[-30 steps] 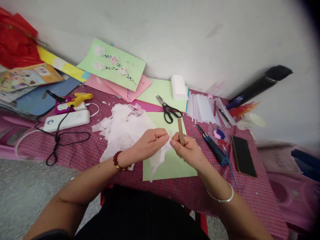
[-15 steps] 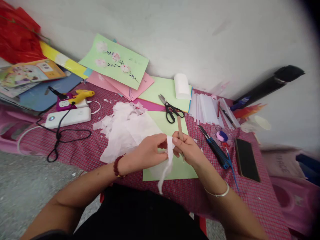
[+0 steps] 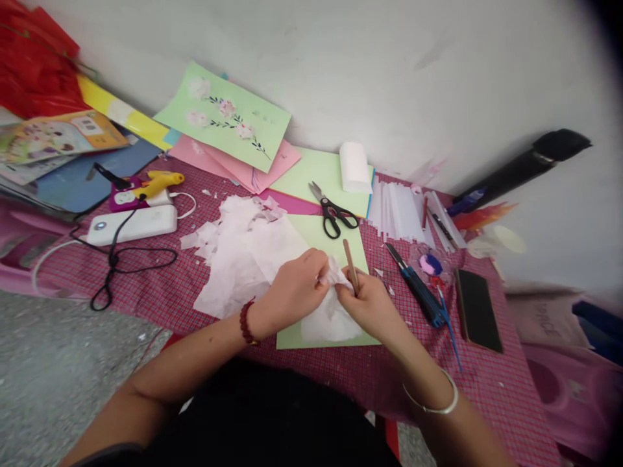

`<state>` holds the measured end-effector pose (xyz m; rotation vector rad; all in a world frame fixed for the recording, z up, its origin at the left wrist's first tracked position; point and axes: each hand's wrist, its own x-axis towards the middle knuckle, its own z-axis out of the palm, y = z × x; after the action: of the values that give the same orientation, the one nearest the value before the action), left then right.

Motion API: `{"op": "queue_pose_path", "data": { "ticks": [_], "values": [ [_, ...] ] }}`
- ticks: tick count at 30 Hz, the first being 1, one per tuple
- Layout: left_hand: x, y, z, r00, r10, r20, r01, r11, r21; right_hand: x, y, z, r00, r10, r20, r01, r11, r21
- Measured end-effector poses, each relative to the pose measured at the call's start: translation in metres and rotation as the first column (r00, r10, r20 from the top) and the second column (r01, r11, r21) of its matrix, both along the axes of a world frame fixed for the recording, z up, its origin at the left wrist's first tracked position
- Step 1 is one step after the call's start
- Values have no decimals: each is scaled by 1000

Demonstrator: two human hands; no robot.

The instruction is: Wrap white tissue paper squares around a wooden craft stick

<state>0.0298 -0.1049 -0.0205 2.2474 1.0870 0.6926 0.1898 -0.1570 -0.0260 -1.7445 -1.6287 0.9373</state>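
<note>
My left hand (image 3: pixel 298 285) is closed, its fingertips pinching one end of a crumpled white tissue paper strip (image 3: pixel 335 274). The strip's other end is at the thumb of my right hand (image 3: pixel 374 306). That hand is also wrapped round a flat wooden stick (image 3: pixel 350 263), which points up and away from me. Below both hands, a thin white tissue sheet (image 3: pixel 328 325) lies on light green paper (image 3: pixel 288 338). A heap of white tissue pieces (image 3: pixel 243 259) spreads beside my left hand. Black-handled scissors (image 3: pixel 335 214) rest just beyond the hands.
Right of my hands lie a blue-and-black utility knife (image 3: pixel 418 288), a thin blue tool (image 3: pixel 451 331) and a dark phone (image 3: pixel 479 310). White sticks (image 3: pixel 399 211) and a white roll (image 3: pixel 354 167) stand behind. At left are a yellow glue gun (image 3: pixel 158 185), a white power bank (image 3: pixel 134 226) and cables.
The strip hung loose between my hands; now it is bunched up between my fingers. My left fingers have closed, and the stick has slid slightly lower in my right hand.
</note>
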Motion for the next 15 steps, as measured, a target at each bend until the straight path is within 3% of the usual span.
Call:
{"op": "queue_pose_path", "data": {
  "ticks": [4, 12, 15],
  "values": [
    [0, 0, -8, 999, 30, 34, -27, 997, -73, -3, 4, -2, 1000, -18, 20, 18, 1000, 23],
    [6, 0, -17, 998, 54, 6, -55, 997, 52, -8, 7, -10, 990, -78, -115, 94, 984, 149],
    [8, -1, -20, 995, 68, 68, -71, 997, 39, -8, 8, -15, 978, -144, -149, 161, 981, 110]
  ]
}}
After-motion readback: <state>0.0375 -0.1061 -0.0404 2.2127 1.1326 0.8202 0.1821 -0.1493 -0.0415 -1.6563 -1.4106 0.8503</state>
